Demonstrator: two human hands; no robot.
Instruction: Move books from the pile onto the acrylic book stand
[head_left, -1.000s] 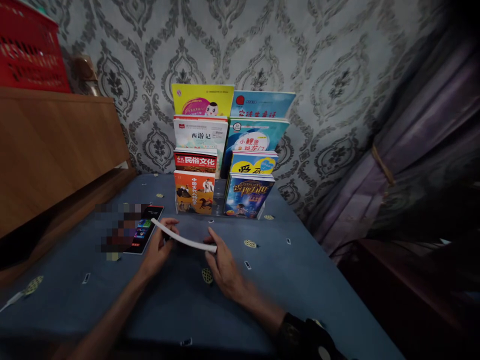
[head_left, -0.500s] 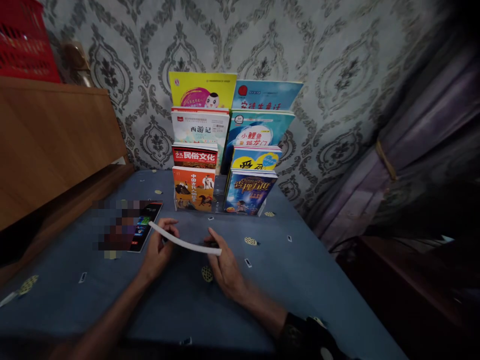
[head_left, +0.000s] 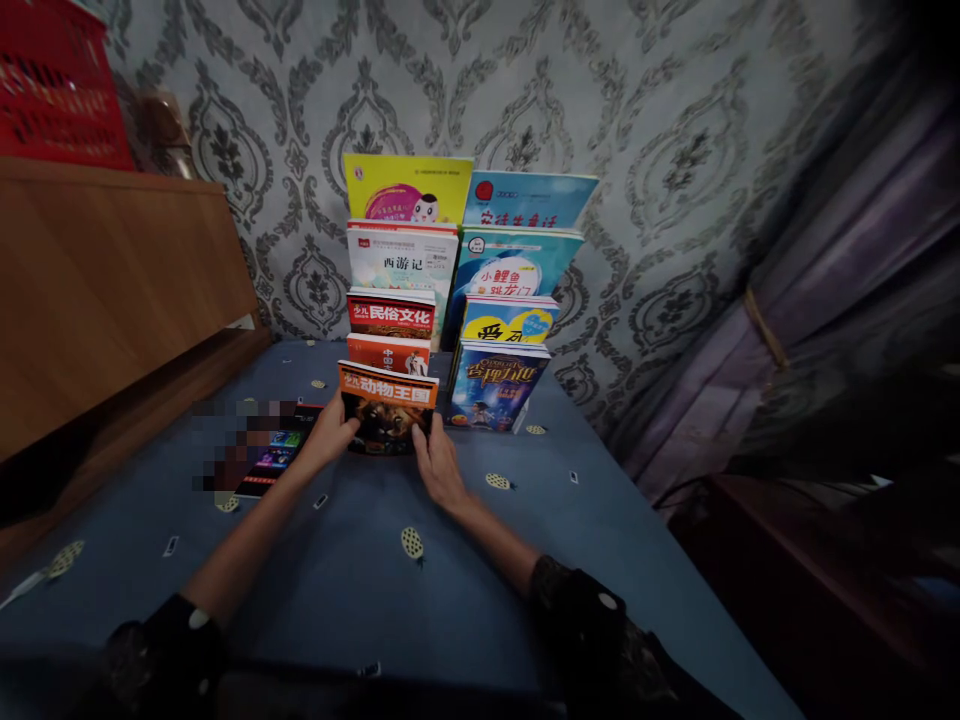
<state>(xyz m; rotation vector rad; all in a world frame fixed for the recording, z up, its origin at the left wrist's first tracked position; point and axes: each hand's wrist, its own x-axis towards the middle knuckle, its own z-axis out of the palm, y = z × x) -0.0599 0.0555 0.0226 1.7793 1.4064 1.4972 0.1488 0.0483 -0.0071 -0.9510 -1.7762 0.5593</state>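
An orange-and-black book (head_left: 386,408) stands nearly upright between my hands, its front cover toward me. My left hand (head_left: 333,432) grips its left edge, thumb on the cover. On the right edge is my right hand (head_left: 439,462), its thumb also against the front. Just behind it, partly covered, is an orange book (head_left: 388,353) in the left column of a tiered book stand. Above that rise a red book (head_left: 391,315), a white book (head_left: 403,260) and a yellow book (head_left: 409,180). Whether the held book touches the stand I cannot tell.
The right column holds a dark blue book (head_left: 498,390), a yellow-and-blue one, a teal book (head_left: 551,255) and a light blue book (head_left: 566,195). A dark book (head_left: 274,460), partly pixelated, lies at left on the blue tablecloth (head_left: 315,590). A wooden cabinet (head_left: 127,270) borders the left side.
The held book, seen edge-on and bowed before, now stands up with its cover showing. Both hands have moved forward to the stand's left column, and the book now covers the lower orange one.
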